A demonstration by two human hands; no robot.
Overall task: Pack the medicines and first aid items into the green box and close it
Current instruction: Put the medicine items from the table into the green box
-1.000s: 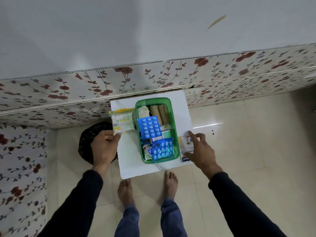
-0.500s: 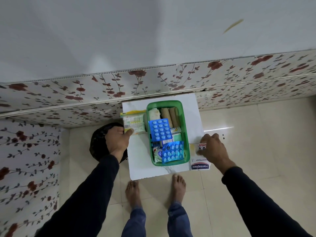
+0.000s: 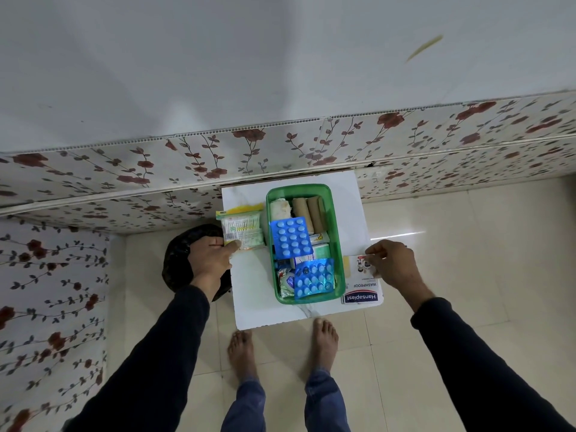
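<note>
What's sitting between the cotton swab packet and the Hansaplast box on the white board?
In the head view, the open green box lies between the cotton swab packet and the Hansaplast box, holding blue blister packs and bandage rolls.

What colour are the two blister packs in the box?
Blue, both blister packs, seen in the head view.

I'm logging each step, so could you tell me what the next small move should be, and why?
Probably lift the cotton-bud packet into the green box: the left hand already pinches its corner, and it lies outside the box.
</note>
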